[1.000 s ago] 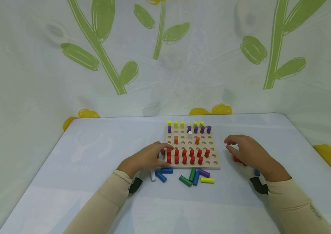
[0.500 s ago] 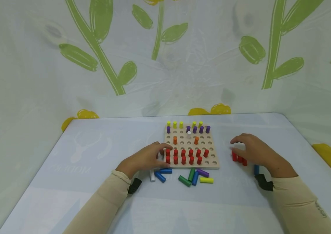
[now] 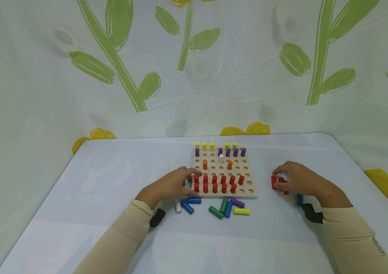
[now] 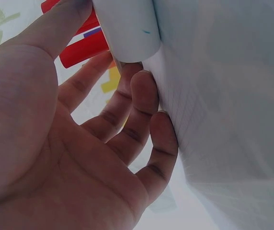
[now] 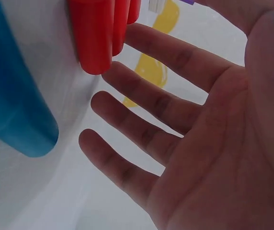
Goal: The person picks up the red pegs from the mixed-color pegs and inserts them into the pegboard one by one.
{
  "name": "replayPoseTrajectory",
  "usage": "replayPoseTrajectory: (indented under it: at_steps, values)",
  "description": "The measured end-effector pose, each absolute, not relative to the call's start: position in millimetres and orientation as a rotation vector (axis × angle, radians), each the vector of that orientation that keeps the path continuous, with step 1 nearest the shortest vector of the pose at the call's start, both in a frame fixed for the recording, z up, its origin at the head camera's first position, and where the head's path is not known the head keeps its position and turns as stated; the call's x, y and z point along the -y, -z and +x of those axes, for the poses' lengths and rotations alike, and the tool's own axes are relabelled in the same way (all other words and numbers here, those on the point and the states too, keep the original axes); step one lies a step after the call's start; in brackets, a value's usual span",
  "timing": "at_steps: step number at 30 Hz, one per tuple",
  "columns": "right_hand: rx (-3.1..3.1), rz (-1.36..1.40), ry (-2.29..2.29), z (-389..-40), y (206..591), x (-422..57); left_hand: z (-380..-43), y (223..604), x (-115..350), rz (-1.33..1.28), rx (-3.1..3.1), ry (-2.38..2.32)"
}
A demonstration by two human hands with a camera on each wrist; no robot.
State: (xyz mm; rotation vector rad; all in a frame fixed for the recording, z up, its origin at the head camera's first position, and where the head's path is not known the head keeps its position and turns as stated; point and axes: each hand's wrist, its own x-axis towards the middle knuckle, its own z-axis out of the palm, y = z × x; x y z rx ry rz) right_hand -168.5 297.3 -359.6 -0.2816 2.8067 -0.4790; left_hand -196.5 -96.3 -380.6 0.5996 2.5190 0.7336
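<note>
A wooden pegboard (image 3: 221, 168) stands mid-table with coloured pegs upright in some of its holes. My left hand (image 3: 171, 185) lies at its left edge, thumb and index finger spread around the corner beside the front red pegs (image 3: 215, 183). In the left wrist view its other fingers (image 4: 144, 91) curve loosely by a white peg (image 4: 127, 28). To the right of the board my right hand (image 3: 300, 180) reaches over several red pegs (image 3: 274, 183) lying on the table, thumb and index fingertips right at the leftmost one. Its other fingers (image 5: 146, 91) extend loosely in the right wrist view.
In front of the board lie loose blue (image 3: 187, 207), white (image 3: 178, 206), green (image 3: 216, 212), purple (image 3: 237, 203) and yellow (image 3: 241, 211) pegs. Another blue peg (image 3: 300, 199) lies under the right wrist. A patterned sheet (image 3: 231, 76) hangs behind the table (image 3: 111, 236).
My right hand has moved right and down to the loose red pegs, its thumb and index finger drawing nearer the leftmost one. The left hand has stayed at the board's edge.
</note>
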Motion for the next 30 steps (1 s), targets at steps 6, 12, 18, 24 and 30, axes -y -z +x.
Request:
replayPoseTrajectory:
  at_steps: [6,12,18,24,30]
  values:
    - [-2.797,-0.287,0.484,-168.3,360.5,-297.6,-196.5,379.8,96.6,0.594,-2.512,-0.739]
    - [-2.793,-0.298,0.512,-169.0,361.3,-296.4,-197.6,380.3,96.4,0.594,-2.515,-0.732]
    - [-2.778,-0.281,0.552,-168.8,361.9,-295.2,-197.9,381.4,96.2,0.596,-2.512,-0.734]
    - [-2.754,-0.254,0.602,-169.9,363.2,-291.6,-198.0,381.3,95.8,0.583,-2.51,-0.736]
    - [-2.719,-0.246,0.653,-171.9,366.6,-287.2,-196.9,380.5,96.3,0.587,-2.512,-0.729]
